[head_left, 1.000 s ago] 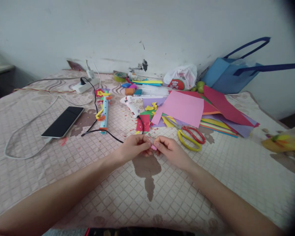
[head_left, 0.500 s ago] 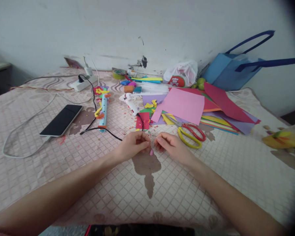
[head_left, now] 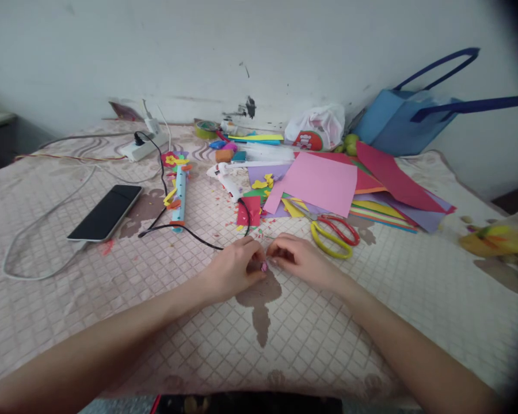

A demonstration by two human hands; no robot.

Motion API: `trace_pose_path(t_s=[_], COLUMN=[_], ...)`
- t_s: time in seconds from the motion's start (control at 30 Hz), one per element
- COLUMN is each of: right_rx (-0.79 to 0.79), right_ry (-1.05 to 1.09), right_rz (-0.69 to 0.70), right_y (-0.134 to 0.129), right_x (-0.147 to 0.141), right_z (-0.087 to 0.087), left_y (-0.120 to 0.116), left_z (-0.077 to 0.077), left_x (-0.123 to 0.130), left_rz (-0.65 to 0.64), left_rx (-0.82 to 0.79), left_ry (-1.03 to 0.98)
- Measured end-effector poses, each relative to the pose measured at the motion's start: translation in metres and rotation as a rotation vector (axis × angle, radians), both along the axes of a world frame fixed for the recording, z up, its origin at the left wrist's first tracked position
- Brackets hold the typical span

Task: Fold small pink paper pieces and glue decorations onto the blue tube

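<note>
A small pink piece (head_left: 264, 267) lies at the fingertips of my left hand (head_left: 237, 265), whose thumb and fingers are curled around it near the middle of the patterned cloth. Close on its right, my right hand (head_left: 301, 260) has its fingers pressed together; whatever they hold is too small to make out. Scissors with red and yellow handles (head_left: 333, 236) lie beyond my right hand. A white glue gun (head_left: 228, 183) rests behind my left hand, beside a red paper square (head_left: 248, 211). Left of them lies a light blue strip with orange and yellow bits (head_left: 180, 198).
A phone (head_left: 106, 213) on a cable is at the left, with a power strip (head_left: 143, 148) behind it. Coloured papers (head_left: 322, 183), a white plastic bag (head_left: 317, 127) and a blue bag (head_left: 408, 123) stand or lie at the back right. A black cord (head_left: 190, 231) runs near my left hand.
My left hand has shifted slightly down, its thumb and fingers now around the pink piece. My right hand has moved a little left, nearer to my left hand.
</note>
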State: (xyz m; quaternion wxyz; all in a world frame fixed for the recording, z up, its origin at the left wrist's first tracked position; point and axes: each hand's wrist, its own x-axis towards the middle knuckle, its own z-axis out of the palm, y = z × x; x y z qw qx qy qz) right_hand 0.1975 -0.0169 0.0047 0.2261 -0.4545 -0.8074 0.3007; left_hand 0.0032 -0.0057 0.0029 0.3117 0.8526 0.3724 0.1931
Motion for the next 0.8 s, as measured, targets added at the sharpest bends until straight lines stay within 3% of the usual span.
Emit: trace_pose_path(t_s=[0.47,0.8], right_rx=[0.112,0.085], right_ry=[-0.134,-0.134], right_rz=[0.162,0.132], right_y=[0.002,0.001], right_x=[-0.003,-0.003], right_z=[-0.005,-0.005], left_y=[0.011,0.011], left_z=[0.001,0.007], left_x=[-0.005,-0.006], left_rz=[0.029,0.017], left_rx=[-0.100,-0.149], left_ry=[-0.032,-0.004])
